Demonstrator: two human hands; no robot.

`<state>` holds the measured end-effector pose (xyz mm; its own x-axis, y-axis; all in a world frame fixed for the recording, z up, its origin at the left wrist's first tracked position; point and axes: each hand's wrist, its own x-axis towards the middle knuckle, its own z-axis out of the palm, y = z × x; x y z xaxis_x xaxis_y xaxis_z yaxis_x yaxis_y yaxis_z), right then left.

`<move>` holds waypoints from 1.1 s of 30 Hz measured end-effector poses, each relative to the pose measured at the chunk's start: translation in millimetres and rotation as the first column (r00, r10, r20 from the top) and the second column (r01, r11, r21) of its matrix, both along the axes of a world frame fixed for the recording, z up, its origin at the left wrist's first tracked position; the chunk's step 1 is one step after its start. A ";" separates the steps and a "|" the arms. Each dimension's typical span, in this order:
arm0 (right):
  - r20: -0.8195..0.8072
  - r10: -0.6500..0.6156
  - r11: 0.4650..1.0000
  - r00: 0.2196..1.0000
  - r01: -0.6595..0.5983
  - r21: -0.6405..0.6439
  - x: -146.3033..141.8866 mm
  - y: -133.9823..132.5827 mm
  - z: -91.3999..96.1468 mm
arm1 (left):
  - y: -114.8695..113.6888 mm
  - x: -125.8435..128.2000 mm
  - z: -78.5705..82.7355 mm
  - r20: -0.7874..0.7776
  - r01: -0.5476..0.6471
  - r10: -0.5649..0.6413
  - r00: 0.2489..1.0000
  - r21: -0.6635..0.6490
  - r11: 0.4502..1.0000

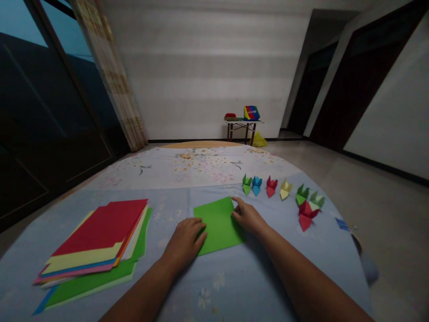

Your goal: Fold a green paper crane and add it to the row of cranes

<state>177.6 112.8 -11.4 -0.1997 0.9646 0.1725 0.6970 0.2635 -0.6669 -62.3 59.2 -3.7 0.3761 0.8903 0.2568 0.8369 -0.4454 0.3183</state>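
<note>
A green square sheet of paper (217, 228) lies on the blue flowered tablecloth in front of me. My left hand (189, 235) rests on its left edge, fingers lying low over the paper. At the right edge, my right hand (248, 217) holds the sheet near its far corner, thumb on top and index finger at the corner; the remaining fingers are partly hidden. Off to the left is a stack of coloured paper (100, 228), red uppermost, with yellow, blue, pink and green edges showing. Several folded paper figures stand at the right, including a large red one (306, 215) and a blue one (256, 185).
The round table's cloth (208, 167) is white with flowers at the far side. A blue object (342, 224) sits by the right table edge. Against the back wall stands a small table (244, 121) bearing a colourful box (251, 112), with a yellow bag (259, 139) beside it.
</note>
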 end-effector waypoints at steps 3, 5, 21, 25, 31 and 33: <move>0.055 0.002 0.985 0.998 -0.012 0.173 3.1 -2.7 2.6 | -1.8 1.3 -6.9 -0.052 0.028 -0.025 0.998 0.050 0.998; 0.086 0.069 0.966 0.994 -0.088 0.242 2.2 -8.5 2.9 | -1.8 1.0 -10.0 -0.072 0.030 -0.025 0.997 0.059 0.998; 0.264 0.366 0.927 0.893 -0.373 -0.022 6.4 -36.3 3.8 | -0.1 -9.6 -12.5 -0.362 -0.364 0.306 0.881 -0.104 0.926; 0.223 0.373 0.925 0.901 -0.380 -0.012 12.6 -37.7 11.4 | 1.9 -11.7 -8.2 -0.265 -0.317 0.286 0.921 -0.080 0.945; 0.189 0.457 0.889 0.869 -0.456 -0.049 20.0 -37.7 24.7 | -8.9 -1.8 16.7 -0.025 0.080 -0.080 0.997 0.024 0.996; 0.199 0.461 0.886 0.865 -0.463 -0.038 19.3 -39.0 26.6 | -16.2 3.8 20.3 -0.037 0.160 -0.161 0.986 -0.014 0.987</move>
<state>196.9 73.8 15.1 -0.6527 0.7520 0.0921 0.6100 0.5937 -0.5248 -58.5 43.1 16.6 0.5235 0.8203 0.2305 0.7666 -0.5715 0.2929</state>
